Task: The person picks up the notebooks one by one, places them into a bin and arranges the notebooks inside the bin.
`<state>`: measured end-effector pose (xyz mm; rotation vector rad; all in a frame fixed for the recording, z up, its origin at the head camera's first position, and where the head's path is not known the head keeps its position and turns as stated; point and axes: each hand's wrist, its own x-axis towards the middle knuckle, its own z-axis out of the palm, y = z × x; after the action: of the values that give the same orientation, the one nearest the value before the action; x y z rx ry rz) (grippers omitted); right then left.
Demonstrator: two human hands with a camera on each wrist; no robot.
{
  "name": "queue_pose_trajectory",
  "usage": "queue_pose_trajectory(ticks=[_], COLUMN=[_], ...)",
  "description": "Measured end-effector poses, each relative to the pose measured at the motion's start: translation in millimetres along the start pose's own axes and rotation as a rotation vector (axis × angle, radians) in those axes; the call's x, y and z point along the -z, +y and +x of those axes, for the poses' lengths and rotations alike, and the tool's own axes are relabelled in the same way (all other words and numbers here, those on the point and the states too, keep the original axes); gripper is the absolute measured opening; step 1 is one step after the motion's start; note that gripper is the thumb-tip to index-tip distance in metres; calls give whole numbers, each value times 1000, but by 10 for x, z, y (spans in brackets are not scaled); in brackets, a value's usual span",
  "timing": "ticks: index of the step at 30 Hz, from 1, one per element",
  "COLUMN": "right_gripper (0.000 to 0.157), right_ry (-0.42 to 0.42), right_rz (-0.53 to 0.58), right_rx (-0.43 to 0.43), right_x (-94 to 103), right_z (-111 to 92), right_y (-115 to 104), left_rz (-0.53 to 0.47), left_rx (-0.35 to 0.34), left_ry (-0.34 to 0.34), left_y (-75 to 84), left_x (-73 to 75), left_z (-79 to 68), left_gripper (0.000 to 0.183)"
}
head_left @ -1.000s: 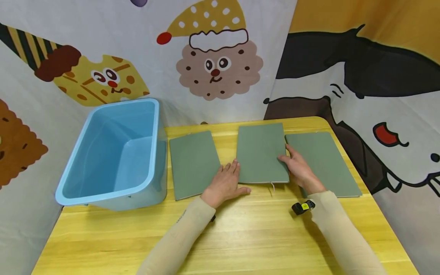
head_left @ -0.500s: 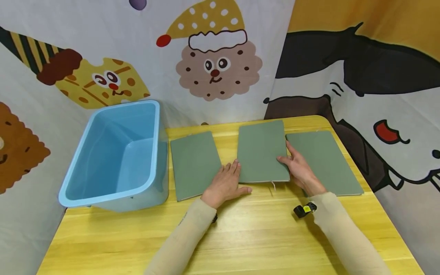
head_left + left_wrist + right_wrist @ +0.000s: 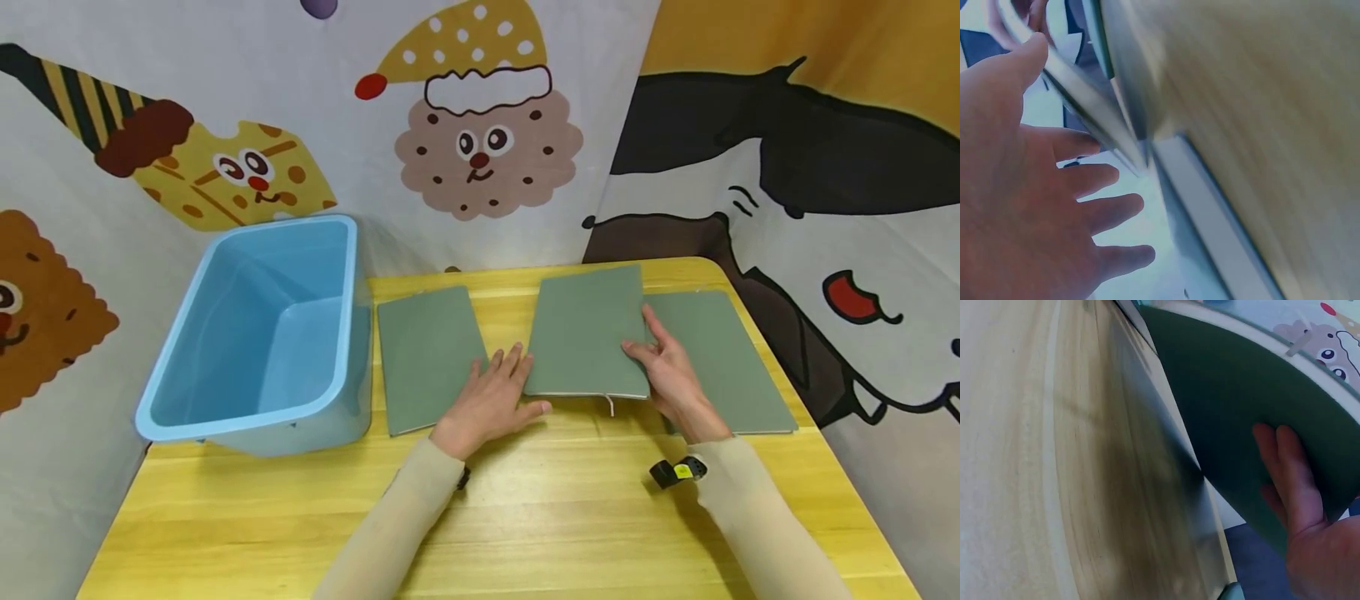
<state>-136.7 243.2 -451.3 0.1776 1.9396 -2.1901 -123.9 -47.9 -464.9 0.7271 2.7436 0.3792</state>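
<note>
Three grey-green hardcover notebooks lie in a row. My right hand (image 3: pixel 675 375) grips the middle notebook (image 3: pixel 585 333) at its right edge, thumb on the cover. In the right wrist view, straight fingers (image 3: pixel 1294 469) support the dark green underside, which is tilted up off the table. A pale ribbon (image 3: pixel 610 406) hangs from its near edge. My left hand (image 3: pixel 491 408) is spread palm down, fingertips right at the middle notebook's left edge. That hand also overlaps the corner of the left notebook (image 3: pixel 427 358). Beside my right hand lies the right notebook (image 3: pixel 720 358), partly covered by it.
A light blue plastic bin (image 3: pixel 352 333) stands at the left of the wooden table (image 3: pixel 540 517), with nothing visible inside. Behind the table hangs a cartoon-printed cloth (image 3: pixel 360 167). The table's right edge runs just beyond the right notebook.
The middle notebook has shifted slightly right, its right side a little higher, with my right hand still gripping it. My left hand stays nearly in place. The head view has drifted slightly.
</note>
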Motion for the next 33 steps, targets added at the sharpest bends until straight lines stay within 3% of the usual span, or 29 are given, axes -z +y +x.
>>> queue_pose_trajectory(ticks=[12,19,33], right_gripper=[93,93,89], right_ry=[-30,-22,-95], right_rz=[97,166,193], right_rx=[13,37,163], right_x=[81,85,-29], right_z=[-136,-202,-350], right_y=[-33,-102,-225], left_rz=[-14,9,52], left_rx=[22,14,16], left_ry=[117,234,442], left_y=[-169,-249,-287], left_x=[238,412,953], left_z=[-252,-441,-952], left_gripper=[86,85,82])
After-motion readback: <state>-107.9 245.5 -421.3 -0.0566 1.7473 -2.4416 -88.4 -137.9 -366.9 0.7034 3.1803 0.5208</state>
